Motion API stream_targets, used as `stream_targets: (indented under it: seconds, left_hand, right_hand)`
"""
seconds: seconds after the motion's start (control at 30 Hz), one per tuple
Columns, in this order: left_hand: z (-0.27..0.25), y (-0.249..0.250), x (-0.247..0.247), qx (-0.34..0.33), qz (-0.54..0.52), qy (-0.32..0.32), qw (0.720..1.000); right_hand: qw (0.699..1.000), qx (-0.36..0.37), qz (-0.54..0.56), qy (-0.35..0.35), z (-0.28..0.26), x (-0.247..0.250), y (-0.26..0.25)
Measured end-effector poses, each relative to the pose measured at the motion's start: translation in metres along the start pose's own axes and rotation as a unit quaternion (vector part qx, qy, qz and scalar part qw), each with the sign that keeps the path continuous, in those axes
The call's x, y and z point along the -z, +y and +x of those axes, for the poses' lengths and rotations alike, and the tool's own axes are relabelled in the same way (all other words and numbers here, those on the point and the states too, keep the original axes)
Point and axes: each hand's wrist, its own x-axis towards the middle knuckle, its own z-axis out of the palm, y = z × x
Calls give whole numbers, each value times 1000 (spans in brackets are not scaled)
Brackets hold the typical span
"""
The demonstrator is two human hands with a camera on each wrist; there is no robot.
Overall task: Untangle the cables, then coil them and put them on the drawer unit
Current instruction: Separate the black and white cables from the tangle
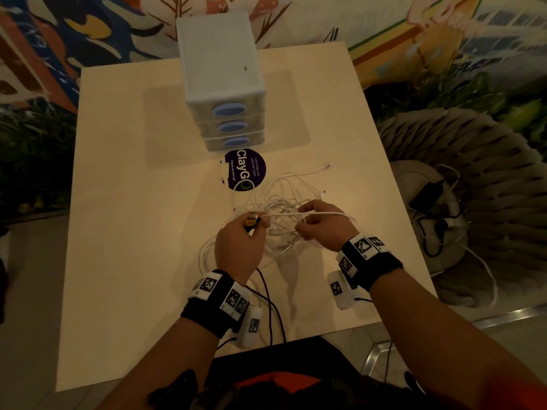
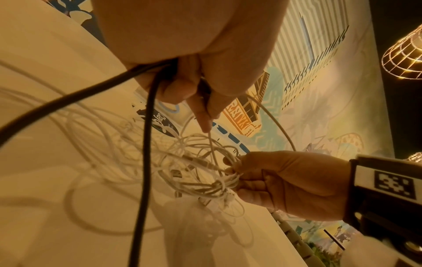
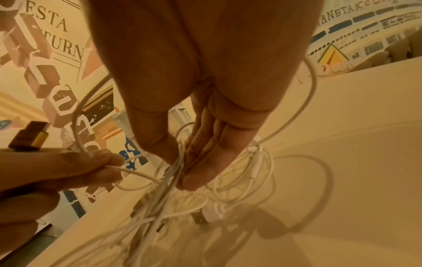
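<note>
A tangle of white cables point(image 1: 281, 202) lies on the pale table point(image 1: 133, 202), just in front of the white three-drawer unit point(image 1: 219, 69). My left hand point(image 1: 257, 224) grips a black cable point(image 2: 146, 144) with a yellow-and-black plug point(image 1: 251, 222) and pinches one white cable point(image 1: 296, 215). That white cable runs taut across to my right hand point(image 1: 305, 229). In the right wrist view the right hand point(image 3: 182, 173) pinches a bunch of white strands point(image 3: 169, 180) lifted off the table. The left hand point(image 3: 102, 162) and its plug point(image 3: 29, 137) are close by. Several white USB plugs point(image 3: 200, 216) hang in the knot.
A round purple sticker point(image 1: 245, 170) is on the table between the drawers and the cables. Black cords point(image 1: 272, 306) trail off the near table edge. To the right stands a woven pouf point(image 1: 473, 173) carrying a black adapter point(image 1: 426, 193) and more wires.
</note>
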Motion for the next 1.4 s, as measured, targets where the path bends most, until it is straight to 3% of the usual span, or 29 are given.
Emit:
stream_targets:
  seconds: [0.17,0.47,0.57,0.7,0.87,1.03,1.17,1.23,1.33,1.4]
  left_hand:
    - [-4,4,0,-42,-45,-19,998]
    - [8,-2,-4,3,12,-149,989]
    - [8,2,-5,26,6,-225,974]
    - [3,0,-8,-31,2,-294,955]
    - [4,-6,-11,-40,24,-267,963]
    - [7,-7,-9,-16,6,-240,971]
    - [8,-5,-7,-1,-18,-228,973]
    - [7,-4,-8,-3,-9,-221,975]
    - [7,0,-9,-3,39,-200,979]
    - [7,3,-7,-1,50,-192,980]
  right_hand:
    - [998,1,53,-42,0,4,0]
    - [992,-3,109,-65,-3,1,-1]
    - [993,14,98,-65,-5,-1,-4]
    - [992,13,95,-77,-2,-2,-4]
    - [985,7,124,-121,-5,0,-3]
    - [990,43,51,-125,-10,11,5]
    - [986,54,121,-98,-22,19,4]
    - [979,61,153,-123,-28,22,3]
    - [975,56,120,-178,-33,18,2]
    - [980,47,84,-171,-34,16,3]
